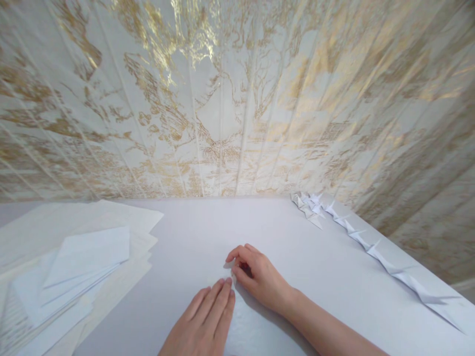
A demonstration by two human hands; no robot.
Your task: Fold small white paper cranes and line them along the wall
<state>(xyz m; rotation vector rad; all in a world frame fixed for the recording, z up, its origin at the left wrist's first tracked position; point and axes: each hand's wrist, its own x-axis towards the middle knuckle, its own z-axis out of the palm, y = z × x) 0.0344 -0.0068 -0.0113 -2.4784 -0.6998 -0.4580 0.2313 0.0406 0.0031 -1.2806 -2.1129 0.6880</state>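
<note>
My left hand [204, 319] lies flat on the white tabletop with its fingers stretched out side by side. Its fingertips rest on or beside a small bit of white paper [233, 282], mostly hidden and hard to tell from the table. Just beyond and to the right, my right hand [260, 276] is curved on its side. A gap shows between its thumb and bent forefinger, and I see nothing gripped there. The thumb tip is close to the left fingertips and the paper.
Folded white paper cranes [351, 230] stand in a row along the table's right edge, with a cluster of folded paper pieces [310, 205] at the back. Loose white sheets [92, 252] lie on larger cream sheets [143, 217] at left. A gold-patterned curtain [222, 123] hangs behind.
</note>
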